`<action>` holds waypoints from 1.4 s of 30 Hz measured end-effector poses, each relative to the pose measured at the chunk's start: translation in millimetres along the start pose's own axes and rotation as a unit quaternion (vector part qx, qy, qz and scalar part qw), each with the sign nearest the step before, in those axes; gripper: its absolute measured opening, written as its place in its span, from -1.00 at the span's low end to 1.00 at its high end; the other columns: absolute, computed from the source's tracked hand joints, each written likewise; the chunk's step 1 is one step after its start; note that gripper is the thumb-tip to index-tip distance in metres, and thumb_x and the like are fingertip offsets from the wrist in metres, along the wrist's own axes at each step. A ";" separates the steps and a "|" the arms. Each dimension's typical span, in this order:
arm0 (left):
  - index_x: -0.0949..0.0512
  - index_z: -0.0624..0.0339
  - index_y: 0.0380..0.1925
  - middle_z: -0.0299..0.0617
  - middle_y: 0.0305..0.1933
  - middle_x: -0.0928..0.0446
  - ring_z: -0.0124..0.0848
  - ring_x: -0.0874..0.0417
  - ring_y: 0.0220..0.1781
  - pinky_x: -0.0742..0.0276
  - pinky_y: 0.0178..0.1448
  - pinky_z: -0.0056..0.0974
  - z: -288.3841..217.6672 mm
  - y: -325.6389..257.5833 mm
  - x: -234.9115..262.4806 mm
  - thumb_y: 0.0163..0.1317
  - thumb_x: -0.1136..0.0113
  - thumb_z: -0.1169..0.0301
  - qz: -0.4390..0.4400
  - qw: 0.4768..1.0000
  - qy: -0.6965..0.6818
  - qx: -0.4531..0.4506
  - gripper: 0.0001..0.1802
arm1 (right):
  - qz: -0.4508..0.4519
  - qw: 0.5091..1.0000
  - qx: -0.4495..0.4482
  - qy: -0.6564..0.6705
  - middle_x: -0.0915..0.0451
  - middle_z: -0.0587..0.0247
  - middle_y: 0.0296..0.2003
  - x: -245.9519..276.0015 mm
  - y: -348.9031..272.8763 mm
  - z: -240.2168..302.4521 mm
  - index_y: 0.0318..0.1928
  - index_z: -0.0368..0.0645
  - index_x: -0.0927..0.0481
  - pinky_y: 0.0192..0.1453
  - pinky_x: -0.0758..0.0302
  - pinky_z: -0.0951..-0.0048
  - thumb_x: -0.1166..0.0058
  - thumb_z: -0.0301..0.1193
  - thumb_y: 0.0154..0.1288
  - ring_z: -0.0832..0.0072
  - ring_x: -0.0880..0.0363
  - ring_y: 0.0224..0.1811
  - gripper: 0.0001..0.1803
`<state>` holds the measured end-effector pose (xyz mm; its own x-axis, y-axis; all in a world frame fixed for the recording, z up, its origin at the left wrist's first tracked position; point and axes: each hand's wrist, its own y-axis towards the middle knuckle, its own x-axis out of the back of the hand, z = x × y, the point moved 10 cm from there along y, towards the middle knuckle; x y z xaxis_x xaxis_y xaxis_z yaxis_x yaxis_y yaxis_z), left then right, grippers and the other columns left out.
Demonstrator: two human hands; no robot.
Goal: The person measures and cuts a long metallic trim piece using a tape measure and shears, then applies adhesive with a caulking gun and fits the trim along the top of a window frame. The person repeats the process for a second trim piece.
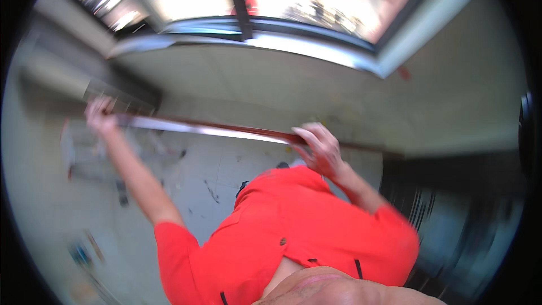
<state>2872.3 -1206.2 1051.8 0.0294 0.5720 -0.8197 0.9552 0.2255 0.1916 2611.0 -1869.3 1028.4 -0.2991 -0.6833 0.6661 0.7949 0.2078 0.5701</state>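
Observation:
A long, narrow reddish-brown strip [209,128] with a shiny pale face spans the space in front of my body. It looks like a trim board, but motion blur hides its exact kind. My left hand [100,114] is closed around its left end, with the arm stretched out. Nearer my body, my right hand [319,147] grips the strip, the thumb on top and the fingers partly hidden. A thin dark line runs on to the right past that hand; I cannot tell whether it belongs to the strip.
A dark-framed window [243,22] with a white sill [316,48] stands ahead above a pale wall [271,79]. A ladder-like frame [84,172] lies at the left on the grey floor [197,164], near scattered small items. Dark, blurred furniture [451,186] is at the right.

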 end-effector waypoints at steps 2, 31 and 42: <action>-0.42 0.10 -0.44 -0.37 -0.62 -0.28 -0.49 -0.32 -0.55 -0.34 -0.40 -0.31 -23.8 24.0 39.5 0.44 0.01 0.53 0.008 0.998 -0.063 0.030 -0.79 | -0.079 0.993 0.084 0.026 -0.65 0.21 -0.13 29.5 7.6 32.4 0.01 -0.10 -0.67 -0.03 -0.65 0.26 -0.47 -0.40 0.14 0.20 -0.66 -0.14 -0.59; -0.60 0.04 0.10 -0.24 0.02 -0.70 -0.28 -0.69 -0.06 -0.57 0.14 -0.07 517.9 -378.5 -290.9 0.69 0.18 0.03 0.014 0.832 -0.165 0.529 -0.56 | -0.281 0.832 0.052 0.474 -0.68 -0.04 -0.20 186.3 -4.1 -42.9 0.20 -0.25 -0.42 0.10 -0.69 -0.01 0.21 -0.01 0.72 0.16 -0.73 -0.14 -0.48; -0.63 0.22 0.09 -0.14 -0.07 -0.73 -0.35 -0.75 -0.09 -0.67 -0.04 -0.23 616.4 -457.4 -242.5 0.54 -0.10 0.17 0.286 0.708 0.325 0.558 -0.63 | -0.508 0.835 -0.123 0.171 -0.42 0.39 -0.53 461.8 -101.6 -218.5 -0.23 -0.14 -0.45 -0.43 -0.56 0.40 0.18 -0.07 0.74 0.61 -0.43 -0.56 -0.56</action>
<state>2609.7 -1934.2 830.2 0.7101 0.6416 -0.2901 0.4898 -0.7460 -0.4511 2507.4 -2358.8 1172.9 -0.7501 -0.5889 -0.3010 0.3202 -0.7216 0.6138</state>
